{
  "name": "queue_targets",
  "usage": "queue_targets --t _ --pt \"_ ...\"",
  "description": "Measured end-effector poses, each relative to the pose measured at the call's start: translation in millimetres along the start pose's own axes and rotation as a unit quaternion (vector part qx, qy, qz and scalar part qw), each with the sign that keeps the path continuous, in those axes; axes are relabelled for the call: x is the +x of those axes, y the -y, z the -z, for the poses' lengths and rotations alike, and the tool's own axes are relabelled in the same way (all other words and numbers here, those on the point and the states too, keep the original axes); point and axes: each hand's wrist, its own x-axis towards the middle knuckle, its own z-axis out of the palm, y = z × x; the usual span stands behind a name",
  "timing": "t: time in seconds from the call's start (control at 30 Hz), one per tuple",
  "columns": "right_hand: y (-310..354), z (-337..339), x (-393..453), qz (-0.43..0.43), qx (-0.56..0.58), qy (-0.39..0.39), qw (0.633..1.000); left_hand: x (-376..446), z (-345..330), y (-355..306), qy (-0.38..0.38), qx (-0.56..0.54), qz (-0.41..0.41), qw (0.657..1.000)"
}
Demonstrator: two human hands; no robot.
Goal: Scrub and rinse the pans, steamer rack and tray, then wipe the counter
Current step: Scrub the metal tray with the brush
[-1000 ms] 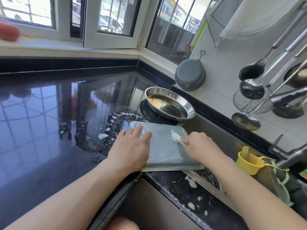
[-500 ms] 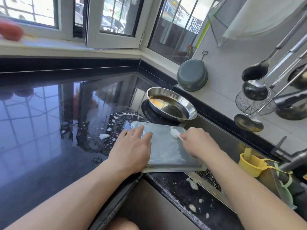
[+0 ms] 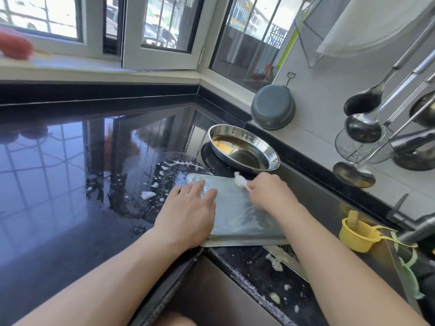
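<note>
Two hands | left hand [image 3: 188,215] flat on tray [image 3: 237,217] | right hand [image 3: 270,194] grips soapy scrubber [image 3: 240,181]

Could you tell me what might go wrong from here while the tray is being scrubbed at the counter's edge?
1. The tray overhangs the sink; only the flat left hand pins it, so on the soapy counter it might slide or tip in.
2. The right hand scrubs with a foamy scrubber close to the steel pan, which holds brown liquid; a longer stroke could knock it.
</note>
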Motion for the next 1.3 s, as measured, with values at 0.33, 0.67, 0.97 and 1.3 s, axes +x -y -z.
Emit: queue_targets --t 0.33,0.67,0.97,1.3 --pt "6.4 -2.9 11.5 -0.008 -0.011 -0.028 0.999 -0.2 2.8 -0.6 0.009 -0.019 0.003 1.0" --pt "-35.0 4.2 -2.2 0.011 -0.022 0.038 0.999 1.4 1.0 -0.5 0.002 -0.053 0.015 0.998" --pt "-61.3 -5.9 -51.2 0.055 0.004 0.072 0.996 2.9 4.4 -1.6 0.028 -0.06 0.008 0.998" --pt "-79.8 -4.3 -67.3 0.014 -0.028 0.03 0.999 2.2 3.8 -0.4 0.018 -0.057 0.005 0.998"
